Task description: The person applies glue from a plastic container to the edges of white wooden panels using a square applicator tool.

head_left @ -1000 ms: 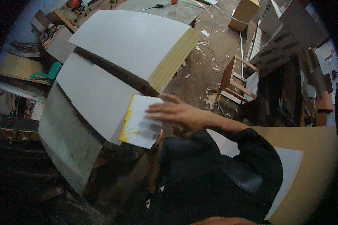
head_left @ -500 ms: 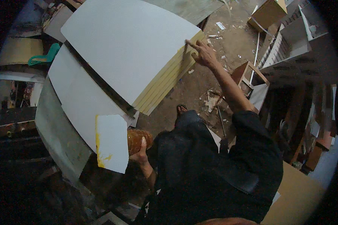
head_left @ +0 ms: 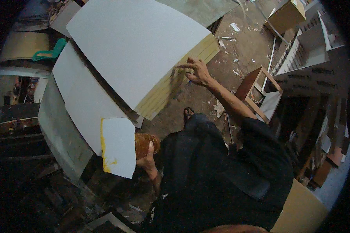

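Observation:
My left hand (head_left: 147,160) grips a brown, round container (head_left: 146,144) with a glossy, streaked side, thumb lying along it. Against the container's left end sits a white flat piece (head_left: 119,147) with yellow smears down its left edge; whether my fingers also hold it is hidden. Ahead lies a stack of white-topped boards (head_left: 140,46), its pale yellowish edges (head_left: 159,97) facing me. Over those edges, about midway along, my right hand (head_left: 198,72) has its fingers stretched apart, holding nothing visible. Its fingertips are at the edges; I cannot tell whether they touch.
Another white board (head_left: 81,93) lies left of the stack, beside a greyish sheet (head_left: 58,124). A green chair part (head_left: 52,52) shows farther left. Scraps litter the floor (head_left: 237,50) at right, near an open wooden box frame (head_left: 260,93) and a cardboard-coloured box (head_left: 286,17).
My right hand has slid along the board edges from the far corner toward me and to the left. My left hand still holds the container; the view has shifted slightly.

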A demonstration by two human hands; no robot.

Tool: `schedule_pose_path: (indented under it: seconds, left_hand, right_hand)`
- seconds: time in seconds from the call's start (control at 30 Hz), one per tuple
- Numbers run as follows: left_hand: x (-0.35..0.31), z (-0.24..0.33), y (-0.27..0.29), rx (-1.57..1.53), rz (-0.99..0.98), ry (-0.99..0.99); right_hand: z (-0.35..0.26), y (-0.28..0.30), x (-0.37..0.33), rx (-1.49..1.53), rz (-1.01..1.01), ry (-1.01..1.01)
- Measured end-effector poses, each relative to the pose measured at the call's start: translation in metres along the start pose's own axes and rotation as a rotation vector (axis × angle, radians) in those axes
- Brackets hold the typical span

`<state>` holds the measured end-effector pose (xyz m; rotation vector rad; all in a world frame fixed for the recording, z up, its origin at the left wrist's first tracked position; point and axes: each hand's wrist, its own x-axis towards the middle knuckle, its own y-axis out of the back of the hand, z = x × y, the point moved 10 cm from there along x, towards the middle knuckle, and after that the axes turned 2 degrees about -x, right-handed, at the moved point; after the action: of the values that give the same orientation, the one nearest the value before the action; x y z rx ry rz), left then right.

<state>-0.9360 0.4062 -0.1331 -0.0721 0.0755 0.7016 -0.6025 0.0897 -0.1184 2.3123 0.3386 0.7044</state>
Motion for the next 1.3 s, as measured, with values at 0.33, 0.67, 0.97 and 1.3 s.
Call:
schedule_pose_path:
  seconds: [0.33, 0.67, 0.97, 1.3]
  left_hand:
    - [-0.023, 0.038, 0.021, 0.247, 0.154, -0.221]
    - [-0.016, 0.042, 0.013, 0.239, 0.249, -0.175]
    - [-0.018, 0.036, 0.022, 0.224, 0.316, -0.011]
    - [-0.002, 0.082, -0.027, 0.127, 0.345, -0.132]
  right_hand:
    - [0.032, 0.043, -0.046, 0.807, 0.221, -0.501]
    - [0.105, 0.09, -0.021, 0.949, 0.382, -0.492]
    - [0.342, 0.109, 0.023, 0.644, 0.289, -0.941]
    - [0.321, 0.083, 0.063, 1.418, 0.299, -0.9]
